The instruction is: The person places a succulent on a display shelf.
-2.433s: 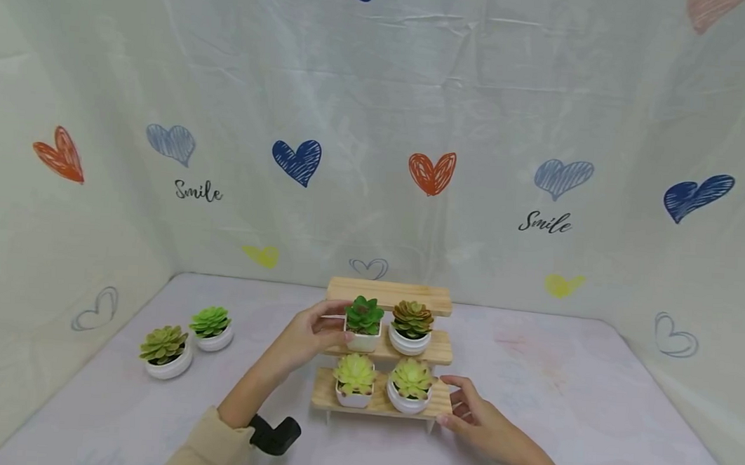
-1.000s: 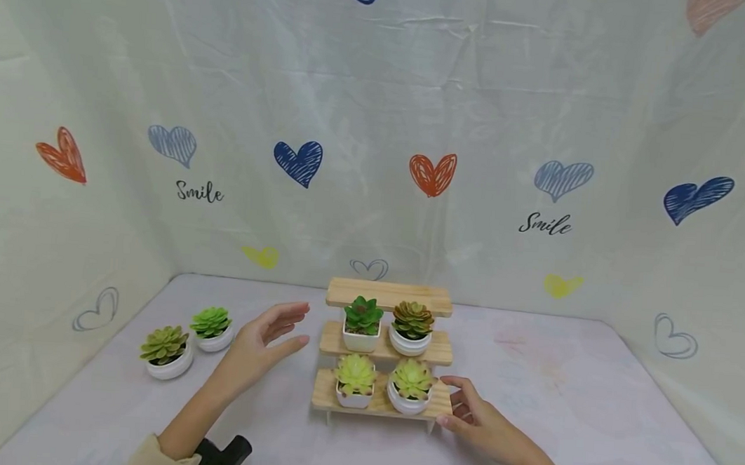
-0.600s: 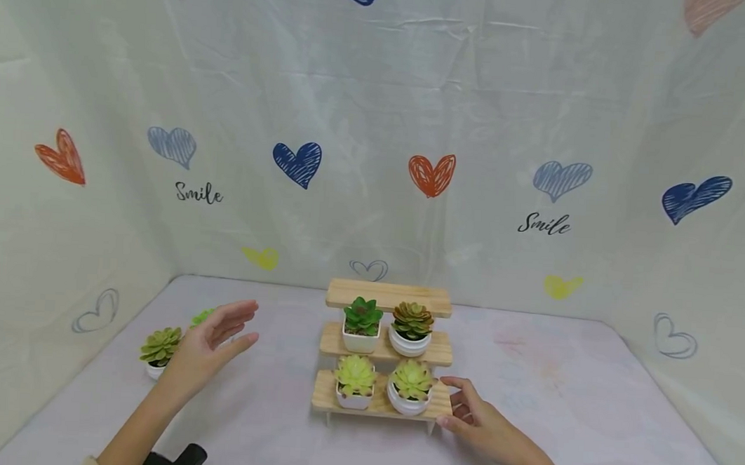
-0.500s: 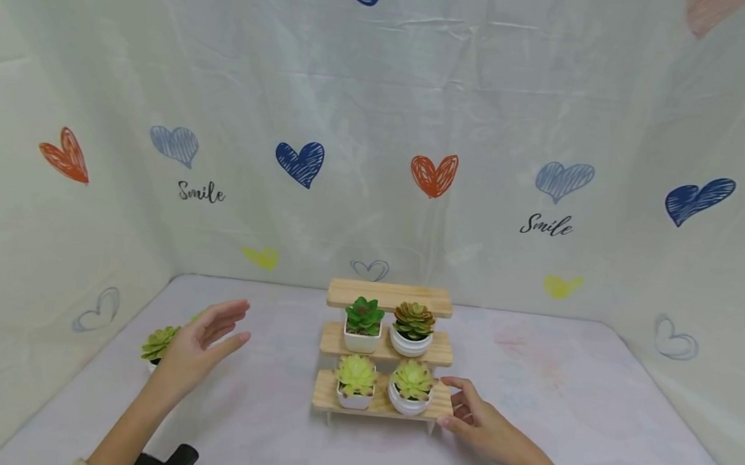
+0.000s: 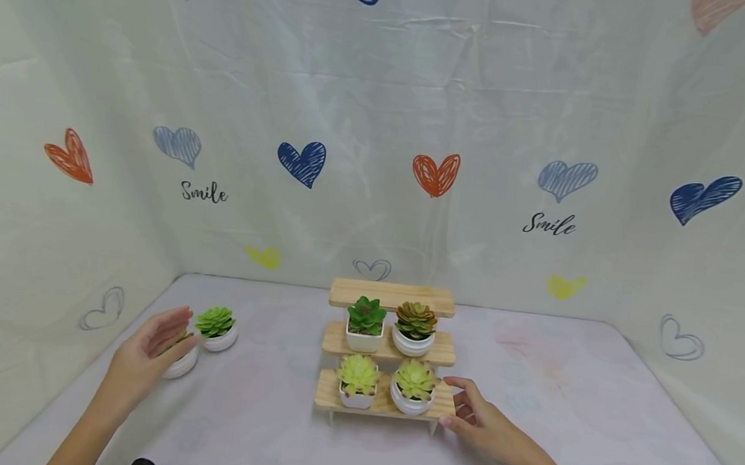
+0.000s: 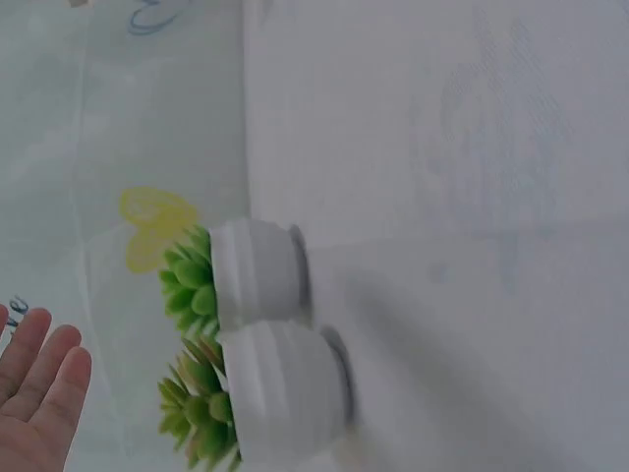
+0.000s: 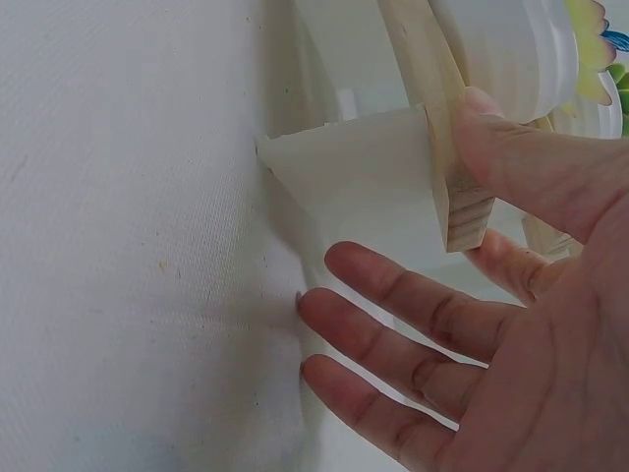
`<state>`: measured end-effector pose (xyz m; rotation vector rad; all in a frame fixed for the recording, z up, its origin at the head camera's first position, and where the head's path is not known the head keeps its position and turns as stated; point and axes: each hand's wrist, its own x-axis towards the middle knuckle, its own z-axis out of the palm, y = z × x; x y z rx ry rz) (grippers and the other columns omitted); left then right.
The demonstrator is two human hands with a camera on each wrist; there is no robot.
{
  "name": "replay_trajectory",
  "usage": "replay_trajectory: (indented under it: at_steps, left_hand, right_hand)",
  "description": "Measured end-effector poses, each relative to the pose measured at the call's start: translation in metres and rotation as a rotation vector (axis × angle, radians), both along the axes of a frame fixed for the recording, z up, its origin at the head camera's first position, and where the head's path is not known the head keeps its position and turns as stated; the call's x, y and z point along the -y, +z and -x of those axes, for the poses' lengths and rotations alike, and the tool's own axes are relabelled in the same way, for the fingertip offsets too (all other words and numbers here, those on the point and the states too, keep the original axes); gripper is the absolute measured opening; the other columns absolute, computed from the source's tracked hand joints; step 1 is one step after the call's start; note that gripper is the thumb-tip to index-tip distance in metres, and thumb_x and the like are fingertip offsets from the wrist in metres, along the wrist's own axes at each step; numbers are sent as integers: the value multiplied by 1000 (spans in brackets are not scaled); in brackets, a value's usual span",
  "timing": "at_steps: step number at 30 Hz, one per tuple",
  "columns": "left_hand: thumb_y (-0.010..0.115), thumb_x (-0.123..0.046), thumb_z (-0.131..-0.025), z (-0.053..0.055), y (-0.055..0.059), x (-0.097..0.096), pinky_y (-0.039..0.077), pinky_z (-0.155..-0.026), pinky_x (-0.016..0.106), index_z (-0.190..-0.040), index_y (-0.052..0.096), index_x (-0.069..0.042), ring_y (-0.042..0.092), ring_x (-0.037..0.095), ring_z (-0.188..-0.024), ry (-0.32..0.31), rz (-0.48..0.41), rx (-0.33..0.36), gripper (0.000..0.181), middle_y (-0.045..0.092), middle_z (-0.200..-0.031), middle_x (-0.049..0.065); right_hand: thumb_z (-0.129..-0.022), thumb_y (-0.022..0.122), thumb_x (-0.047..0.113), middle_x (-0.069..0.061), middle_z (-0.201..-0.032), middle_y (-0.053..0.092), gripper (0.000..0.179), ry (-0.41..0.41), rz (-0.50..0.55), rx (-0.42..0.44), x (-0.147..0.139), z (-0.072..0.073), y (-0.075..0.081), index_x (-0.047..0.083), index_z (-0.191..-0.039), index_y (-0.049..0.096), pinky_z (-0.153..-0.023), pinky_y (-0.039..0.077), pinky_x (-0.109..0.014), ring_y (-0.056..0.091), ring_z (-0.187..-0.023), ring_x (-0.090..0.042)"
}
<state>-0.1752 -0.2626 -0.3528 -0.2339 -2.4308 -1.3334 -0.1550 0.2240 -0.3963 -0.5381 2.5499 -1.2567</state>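
Note:
My left hand [image 5: 141, 361] has its fingers extended and nothing in them. In the head view it overlaps a potted succulent [image 5: 182, 365] in a round white pot, hiding most of its leaves. Just behind that stands a bright green succulent [image 5: 214, 322], also in a round white pot. At the other side, my right hand [image 5: 485, 426] pinches the right end of the lowest board of a three-tier wooden plant stand [image 5: 392, 295] between thumb and index finger. The other fingers [image 7: 378, 344] are spread beneath the board.
On the middle tier are a dark green succulent [image 5: 365, 316] in a square pot and a reddish-brown one [image 5: 415, 321]. Two pale yellow-green succulents, one left [image 5: 358, 376] and one right [image 5: 414, 381], occupy the bottom tier. A heart-printed curtain [image 5: 380, 85] encloses the table [image 5: 262, 409].
My left hand has let go of the dark green succulent on the middle tier and moved left to the two pots on the table. My right hand has stayed at the stand.

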Motion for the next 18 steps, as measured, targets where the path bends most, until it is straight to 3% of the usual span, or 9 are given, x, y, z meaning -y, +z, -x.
replay_trajectory:
  at_steps: [7, 12, 14, 16, 18]
  left_hand:
    - [63, -15, -89, 5, -16, 26, 36, -79, -4, -136, 41, -2, 43, -26, -98, 78, -13, 2, 54, 43, -108, -40]
    - [63, -24, -90, 7, -27, 38, 34, -79, -6, -141, 36, -2, 36, -30, -96, 175, -3, 64, 62, 42, -116, -36]
    - [61, -27, -90, 8, -31, 42, 32, -81, -6, -143, 31, -1, 32, -30, -98, 191, 16, 99, 66, 43, -132, -24]
    - [61, -27, -91, 9, -35, 46, 28, -83, -7, -145, 25, 0, 27, -29, -102, 179, 43, 132, 70, 36, -147, -3]
    - [59, -25, -92, 11, -38, 49, 24, -85, -8, -146, 18, 2, 24, -17, -124, 139, 58, 164, 73, 26, -150, 21]
  right_hand:
    - [-95, 53, 31, -11, -107, 53, 59, -8, -6, 2, -1, 0, 0, 1, -138, 25, -73, 45, -22, 53, -91, -9]
    - [-95, 53, 31, -11, -107, 52, 60, -12, 4, 19, -1, 0, 0, 1, -138, 25, -73, 45, -22, 53, -91, -10]
    - [-95, 54, 31, -12, -107, 52, 60, -10, 7, 18, -1, 0, 0, 1, -138, 25, -73, 45, -22, 53, -91, -9]
    - [-94, 54, 31, -12, -106, 52, 60, -10, 10, 18, -1, 0, 0, 1, -138, 25, -73, 45, -22, 53, -90, -8]
    - [-94, 54, 30, -12, -107, 52, 61, -9, 13, 17, -1, 0, 0, 1, -138, 24, -73, 45, -21, 53, -90, -8]
